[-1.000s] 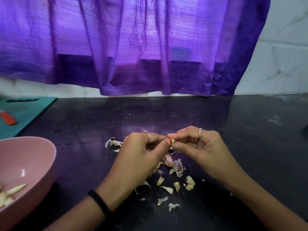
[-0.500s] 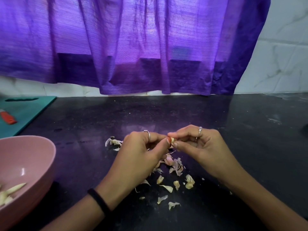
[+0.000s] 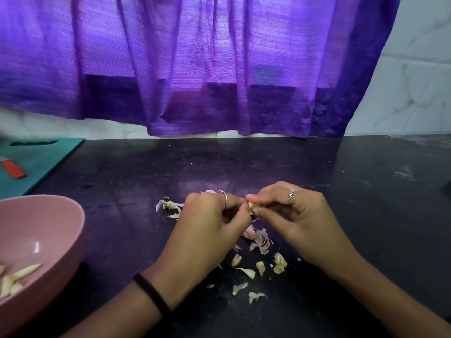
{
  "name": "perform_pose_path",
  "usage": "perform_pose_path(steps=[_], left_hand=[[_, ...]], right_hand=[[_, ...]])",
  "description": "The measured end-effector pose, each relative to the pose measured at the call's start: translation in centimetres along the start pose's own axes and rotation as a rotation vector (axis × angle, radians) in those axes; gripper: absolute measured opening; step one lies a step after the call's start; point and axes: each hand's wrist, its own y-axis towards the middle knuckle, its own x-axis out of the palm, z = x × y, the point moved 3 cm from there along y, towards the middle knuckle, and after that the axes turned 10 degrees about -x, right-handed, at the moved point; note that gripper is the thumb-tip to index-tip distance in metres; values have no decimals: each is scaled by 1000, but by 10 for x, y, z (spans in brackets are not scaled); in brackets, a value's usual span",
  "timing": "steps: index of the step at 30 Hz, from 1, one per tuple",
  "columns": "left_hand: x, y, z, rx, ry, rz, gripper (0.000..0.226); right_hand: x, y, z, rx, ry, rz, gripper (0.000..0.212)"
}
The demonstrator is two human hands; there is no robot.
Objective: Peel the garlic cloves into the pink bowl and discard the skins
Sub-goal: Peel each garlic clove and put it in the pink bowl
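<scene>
A small pale garlic clove [image 3: 251,206] is pinched between the fingertips of both hands above the black counter [image 3: 366,203]. My left hand [image 3: 210,230] curls its thumb and fingers against the clove's left end. My right hand [image 3: 292,215] pinches the clove from the right with thumb and forefinger. Most of the clove is hidden by the fingers. The pink bowl [image 3: 56,215] stands at the lower left with several peeled cloves [image 3: 17,276] inside. Loose garlic skins [image 3: 258,254] lie scattered under and in front of the hands.
A teal cutting board [image 3: 41,162] lies at the far left with a red-handled knife [image 3: 13,169] on it. Another clump of skins [image 3: 169,206] lies left of the hands. A purple curtain [image 3: 195,69] hangs behind the counter.
Both hands stay together on the clove with only small finger shifts. Nothing else has moved.
</scene>
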Motion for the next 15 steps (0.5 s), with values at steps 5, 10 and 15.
perform_pose_path(steps=[5,10,15], left_hand=[[0,1,3,48,37,30,15],[-1,0,5,67,53,23,16],[-1,1,4,85,74,26,15]], right_hand=[[0,0,-5,-113,-134,-8,17],[1,1,-8,-147,-176,-14,17],[1,0,-9,-145,-179,-15,18]])
